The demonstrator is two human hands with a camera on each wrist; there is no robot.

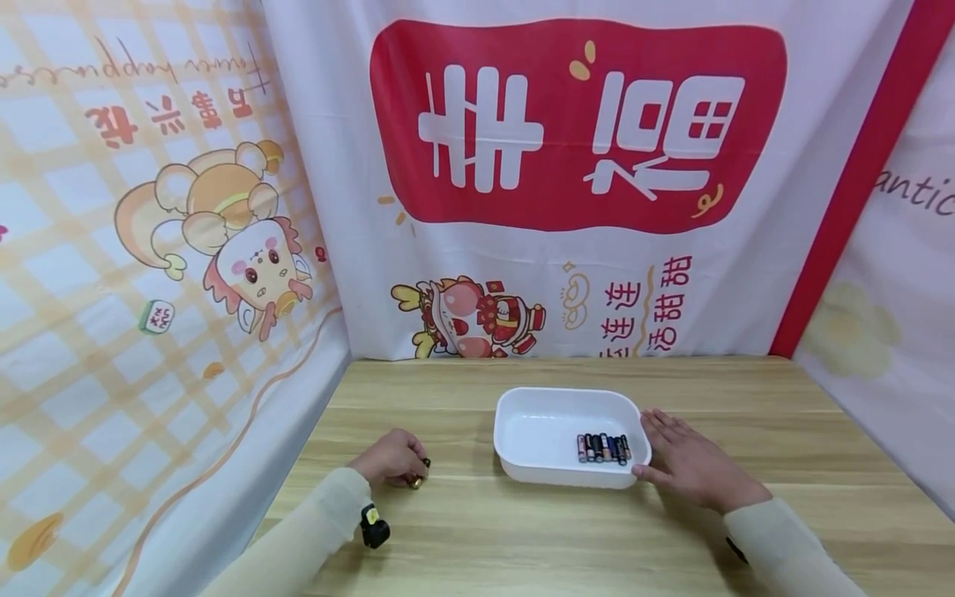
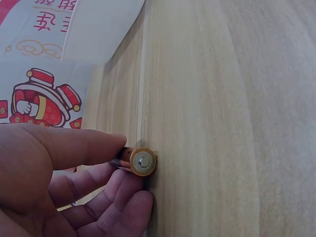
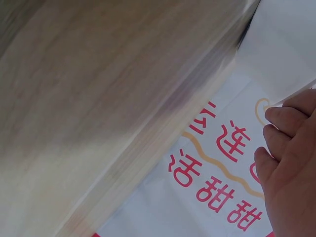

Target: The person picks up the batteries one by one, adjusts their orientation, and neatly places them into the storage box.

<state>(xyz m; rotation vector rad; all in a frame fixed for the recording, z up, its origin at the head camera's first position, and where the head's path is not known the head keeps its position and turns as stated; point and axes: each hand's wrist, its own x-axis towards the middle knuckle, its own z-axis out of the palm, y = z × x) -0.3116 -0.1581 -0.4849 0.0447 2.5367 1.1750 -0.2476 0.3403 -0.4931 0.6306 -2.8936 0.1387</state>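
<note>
My left hand (image 1: pixel 394 458) is low over the left part of the table and pinches a battery (image 2: pixel 140 162) between thumb and fingers. In the left wrist view the battery's copper-coloured end with its metal nub faces the camera. A white rectangular tray (image 1: pixel 531 431) stands near the middle of the table. Inside it, toward the right, several batteries (image 1: pixel 603 448) lie side by side in a row. My right hand (image 1: pixel 694 464) touches the tray's right end, its fingers extended and its thumb by the near corner. Only part of that hand shows in the right wrist view.
The wood-grain table (image 1: pixel 462 531) runs back to a white printed cloth (image 1: pixel 567 307) with red lettering. A checked cloth (image 1: pixel 149 356) hangs on the left side, and another pale cloth (image 1: pixel 880 315) on the right.
</note>
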